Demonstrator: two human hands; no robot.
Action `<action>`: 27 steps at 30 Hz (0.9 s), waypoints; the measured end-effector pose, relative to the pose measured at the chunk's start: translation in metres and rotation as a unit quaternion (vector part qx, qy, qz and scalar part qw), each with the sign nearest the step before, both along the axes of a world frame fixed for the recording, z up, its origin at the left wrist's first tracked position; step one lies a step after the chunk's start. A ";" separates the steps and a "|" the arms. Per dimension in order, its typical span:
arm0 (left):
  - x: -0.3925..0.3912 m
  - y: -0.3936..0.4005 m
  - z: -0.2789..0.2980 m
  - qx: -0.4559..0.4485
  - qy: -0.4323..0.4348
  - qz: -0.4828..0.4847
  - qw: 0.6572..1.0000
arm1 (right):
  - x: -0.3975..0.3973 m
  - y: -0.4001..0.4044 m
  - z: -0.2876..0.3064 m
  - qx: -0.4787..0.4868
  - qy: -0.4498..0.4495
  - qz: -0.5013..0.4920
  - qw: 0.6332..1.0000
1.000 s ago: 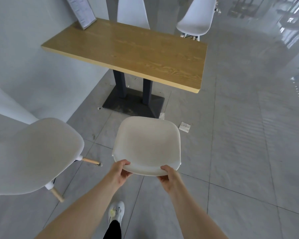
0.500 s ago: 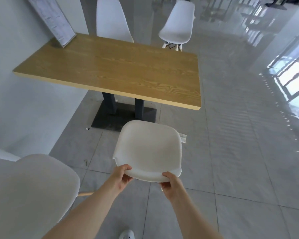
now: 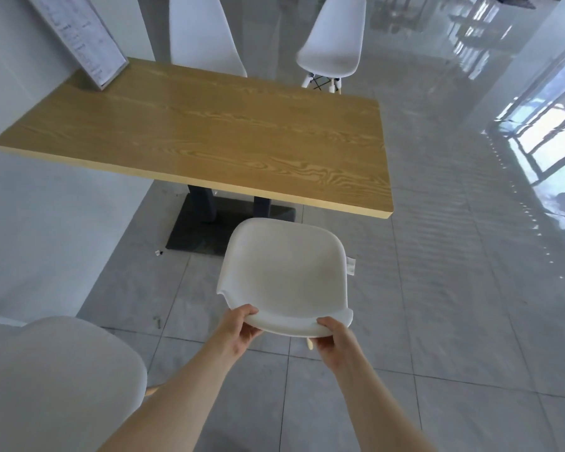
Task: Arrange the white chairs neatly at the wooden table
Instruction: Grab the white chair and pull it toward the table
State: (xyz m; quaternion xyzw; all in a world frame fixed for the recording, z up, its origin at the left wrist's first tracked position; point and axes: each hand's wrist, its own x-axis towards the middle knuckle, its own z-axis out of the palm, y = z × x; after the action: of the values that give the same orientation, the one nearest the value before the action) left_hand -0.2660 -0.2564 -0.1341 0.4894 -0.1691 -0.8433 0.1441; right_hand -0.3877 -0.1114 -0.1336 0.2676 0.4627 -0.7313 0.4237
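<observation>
Far to the left of the fingers, a second white chair sits in the near corner, well apart from the bench and, by my reading, not yet placed. Next comes the left hand, its fingers curled over the near rim of the held white chair, thumb underneath. The right hand grips the same rim just beside it, fingers wrapped over the edge. The seat reaches forward from the fingers, and its far edge lies near the bench's long near side, toward the right-hand end, but is not tucked under. Beyond the fingers, across the bench, 1 chair back stands close against the far edge, seemingly in place; right of it another chair stands apart from the corner on the tiled floor. A framed board leans at the wall end.

So roughly 1 of 4 looks settled; the held chair needs pushing in, and 2 more remain.
</observation>
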 end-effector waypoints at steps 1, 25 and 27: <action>-0.004 -0.001 -0.001 0.001 0.000 0.001 1.000 | -0.004 -0.001 -0.001 0.001 0.004 -0.002 1.000; 0.153 0.105 -0.004 -0.024 -0.140 0.043 0.989 | 0.131 0.066 -0.001 0.035 -0.035 0.137 0.989; 0.193 0.113 0.005 -0.033 -0.149 0.072 0.986 | 0.163 0.067 0.003 0.036 -0.033 0.164 0.985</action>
State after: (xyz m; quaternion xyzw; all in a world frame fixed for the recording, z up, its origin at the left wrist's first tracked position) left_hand -0.0734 -0.1435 -0.1290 0.6155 -0.1811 -0.7422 0.1935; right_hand -0.2250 -0.0440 -0.1303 0.2269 0.5121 -0.6254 0.5433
